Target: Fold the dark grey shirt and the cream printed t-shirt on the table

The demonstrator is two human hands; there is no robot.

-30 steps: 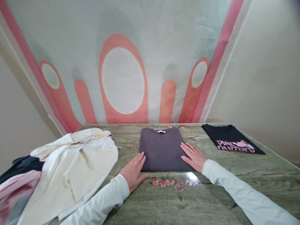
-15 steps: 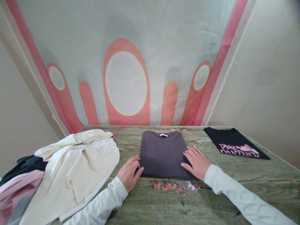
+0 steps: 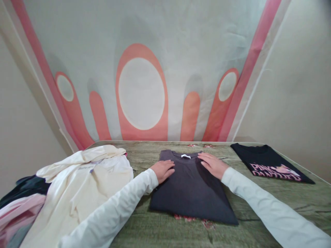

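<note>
A dark grey T-shirt (image 3: 190, 193), folded into a flat rectangle with its neckline and white label at the far end, lies before me. My left hand (image 3: 162, 170) rests on its upper left part, palm down and fingers stretched towards the middle. On the upper right, by the collar, my right hand (image 3: 212, 164) lies flat with its fingers extended. Both hands are open, and neither grips the cloth.
Cream and white garments (image 3: 90, 186) lie in a loose heap on the left, beside pink and black clothing (image 3: 28, 187). A folded black T-shirt (image 3: 266, 162) with pink print lies at the right. The wood-patterned table (image 3: 160, 234) meets a patterned backdrop (image 3: 207, 44).
Both hands have moved from the shirt's sides up to its collar end. The grey shirt has come nearer to me and sits slightly turned, covering part of the table's flower print.
</note>
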